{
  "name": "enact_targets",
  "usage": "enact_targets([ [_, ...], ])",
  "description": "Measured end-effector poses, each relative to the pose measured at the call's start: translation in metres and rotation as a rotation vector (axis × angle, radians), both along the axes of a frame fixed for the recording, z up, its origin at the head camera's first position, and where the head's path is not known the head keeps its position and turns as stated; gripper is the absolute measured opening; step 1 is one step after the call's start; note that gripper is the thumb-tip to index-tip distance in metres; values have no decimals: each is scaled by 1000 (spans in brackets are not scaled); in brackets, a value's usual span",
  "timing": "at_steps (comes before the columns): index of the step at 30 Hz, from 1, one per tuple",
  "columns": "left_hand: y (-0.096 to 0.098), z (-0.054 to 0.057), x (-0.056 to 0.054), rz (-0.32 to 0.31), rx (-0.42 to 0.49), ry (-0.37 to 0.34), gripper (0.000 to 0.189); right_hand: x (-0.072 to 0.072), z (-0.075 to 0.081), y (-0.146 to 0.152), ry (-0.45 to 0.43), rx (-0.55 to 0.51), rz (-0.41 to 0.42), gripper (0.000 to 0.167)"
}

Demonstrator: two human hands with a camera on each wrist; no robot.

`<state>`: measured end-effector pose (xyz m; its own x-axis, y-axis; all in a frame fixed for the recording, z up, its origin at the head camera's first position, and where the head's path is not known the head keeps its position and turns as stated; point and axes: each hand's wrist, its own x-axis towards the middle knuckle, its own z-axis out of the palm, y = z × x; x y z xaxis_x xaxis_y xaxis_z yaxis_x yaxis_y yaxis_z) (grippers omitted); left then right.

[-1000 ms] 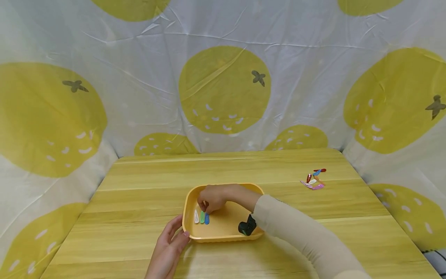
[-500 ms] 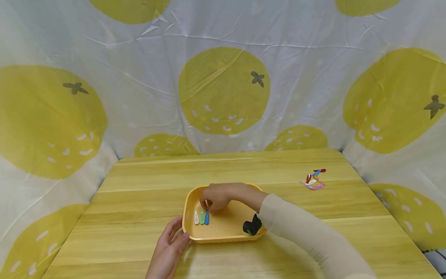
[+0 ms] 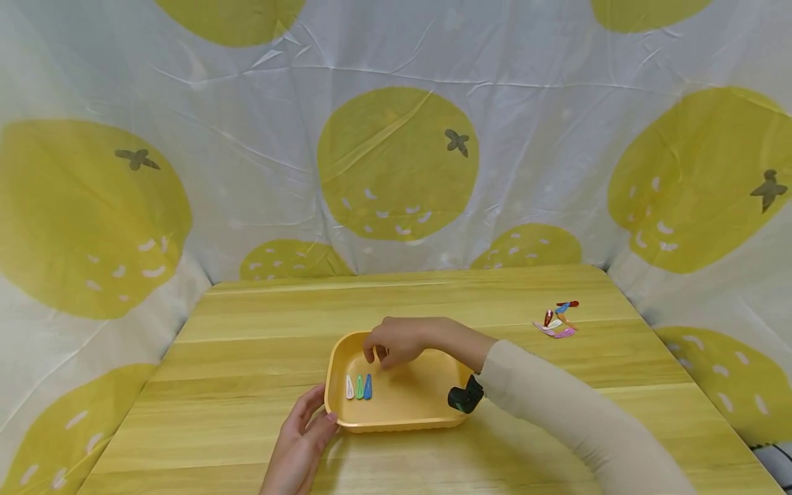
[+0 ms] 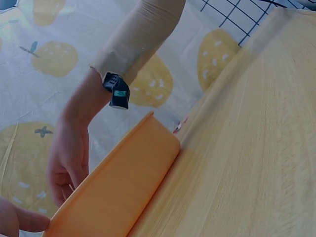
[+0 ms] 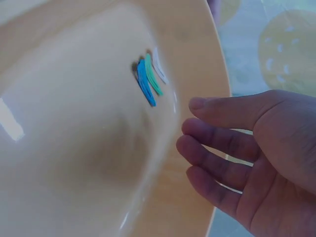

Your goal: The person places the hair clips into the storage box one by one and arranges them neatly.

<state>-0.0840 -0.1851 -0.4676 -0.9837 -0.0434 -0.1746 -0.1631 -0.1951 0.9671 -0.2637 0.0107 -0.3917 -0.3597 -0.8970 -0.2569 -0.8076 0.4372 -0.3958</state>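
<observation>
And there goes the right hand (image 3: 399, 342), lifting off! Half a second ago we had its fingertips down at the top end of the blue clip (image 3: 368, 386); now we see them up and to the right, over the far side of the yellow tray (image 3: 417, 402), well apart from the clip. That grip is loosely spread with nothing in it, as the right wrist view confirms. The beige sleeve (image 3: 575, 419) and the black wrist device (image 3: 466, 395) have slid rightward along with it.

So now we get the blue clip in full, on the tray floor toward the left, third in a neat row: white clip (image 3: 349, 387), green clip (image 3: 359, 387), then blue, side by side and just apart. Over at the near left corner, no change: the left hand (image 3: 298, 443) still has its grip on the tray, thumb against the rim.

Far right on the table (image 3: 247, 330), our pile of loose clips (image 3: 563, 332), red, blue, orange, white and pink, hasn't budged. For lettering, we spot a green label (image 4: 120, 93) on the wrist device, but its marks are too small for us to read.
</observation>
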Motion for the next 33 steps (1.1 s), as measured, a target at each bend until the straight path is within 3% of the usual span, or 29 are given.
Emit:
enact_targets([
  [33, 1, -1, -1, 4, 8, -10, 61, -17, 30, 89, -41, -105, -143, 20],
])
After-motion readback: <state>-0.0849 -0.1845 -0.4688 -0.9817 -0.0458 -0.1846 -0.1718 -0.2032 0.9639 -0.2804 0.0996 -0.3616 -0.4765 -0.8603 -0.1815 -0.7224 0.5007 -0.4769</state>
